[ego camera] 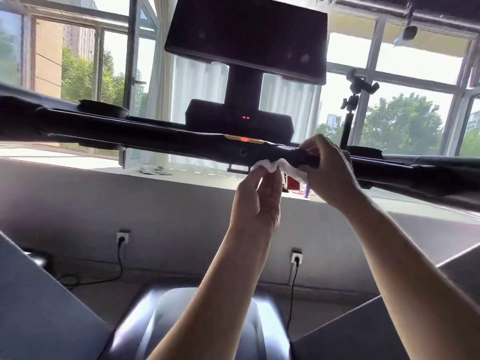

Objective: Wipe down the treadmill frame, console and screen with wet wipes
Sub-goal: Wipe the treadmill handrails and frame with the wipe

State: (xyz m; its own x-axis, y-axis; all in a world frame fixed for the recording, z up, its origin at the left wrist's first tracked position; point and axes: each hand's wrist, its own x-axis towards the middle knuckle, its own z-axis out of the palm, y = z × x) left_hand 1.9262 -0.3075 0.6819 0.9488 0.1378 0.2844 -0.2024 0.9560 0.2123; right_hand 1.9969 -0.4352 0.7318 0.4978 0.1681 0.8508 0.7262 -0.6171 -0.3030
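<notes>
A black treadmill handlebar runs across the view from left to right. Above its middle stand the dark console with two red lights and the dark screen on a post. A white wet wipe hangs under the bar right of centre. My left hand pinches the wipe's left end from below. My right hand curls round the bar and grips the wipe's right part against it.
A small camera mount on a pole rises behind the bar at the right. Two wall sockets with plugged cables sit on the low wall below the windows. The treadmill's shiny motor cover lies below.
</notes>
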